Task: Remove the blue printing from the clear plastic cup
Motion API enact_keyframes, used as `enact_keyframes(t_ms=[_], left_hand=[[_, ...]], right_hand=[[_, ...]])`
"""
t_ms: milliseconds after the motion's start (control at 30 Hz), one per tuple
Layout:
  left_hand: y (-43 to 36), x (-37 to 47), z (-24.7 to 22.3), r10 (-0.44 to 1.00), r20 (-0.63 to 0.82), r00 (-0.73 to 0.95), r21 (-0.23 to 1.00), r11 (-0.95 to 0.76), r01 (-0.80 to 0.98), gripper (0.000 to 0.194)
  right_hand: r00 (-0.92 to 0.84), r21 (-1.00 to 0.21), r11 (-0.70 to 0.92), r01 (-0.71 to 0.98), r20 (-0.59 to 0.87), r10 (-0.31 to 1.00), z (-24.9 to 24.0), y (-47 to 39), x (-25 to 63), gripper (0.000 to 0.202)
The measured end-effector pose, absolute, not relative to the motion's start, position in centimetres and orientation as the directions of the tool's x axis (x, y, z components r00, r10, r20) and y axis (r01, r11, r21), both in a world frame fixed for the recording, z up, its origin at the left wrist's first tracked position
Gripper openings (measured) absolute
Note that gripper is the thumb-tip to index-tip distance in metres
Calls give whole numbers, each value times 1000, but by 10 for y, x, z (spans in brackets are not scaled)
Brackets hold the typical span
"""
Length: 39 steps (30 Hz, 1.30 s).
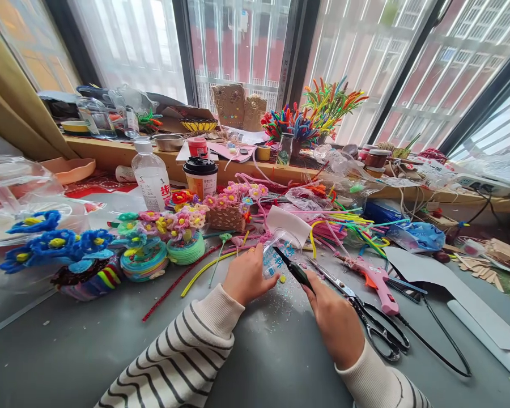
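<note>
In left grip (247,275); clear plastic cup (272,263)

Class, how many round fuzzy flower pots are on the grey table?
3: a striped pot at left, below blue flowers; a pastel pot beside it; a mint pot right of that. Others may be hidden.

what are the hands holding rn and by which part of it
The left hand holds a clear plastic cup by its left side; the right hand holds a black-handled knife by the handle.
</note>
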<state>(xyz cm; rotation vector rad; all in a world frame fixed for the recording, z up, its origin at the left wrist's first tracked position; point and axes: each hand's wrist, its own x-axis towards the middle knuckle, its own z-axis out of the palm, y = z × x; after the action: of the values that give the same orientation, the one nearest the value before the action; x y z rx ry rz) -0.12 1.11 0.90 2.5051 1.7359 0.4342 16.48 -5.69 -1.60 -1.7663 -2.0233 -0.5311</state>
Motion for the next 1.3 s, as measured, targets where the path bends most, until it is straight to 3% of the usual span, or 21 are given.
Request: enact_keyframes(t_ms=[167,633,1300], left_hand=[[11,-1,9,917,192,349,177,-382,907,67],[12,-2,10,925,187,332,167,-362,917,61],[15,-2,4,911,205,357,120,-385,915,69]], right_hand=[[-149,91,119,989,517,843,-10,-49,160,38],[-195,123,155,980,474,859,-10,-49,170,33],[-71,144,46,989,177,982,31,-61,159,30]])
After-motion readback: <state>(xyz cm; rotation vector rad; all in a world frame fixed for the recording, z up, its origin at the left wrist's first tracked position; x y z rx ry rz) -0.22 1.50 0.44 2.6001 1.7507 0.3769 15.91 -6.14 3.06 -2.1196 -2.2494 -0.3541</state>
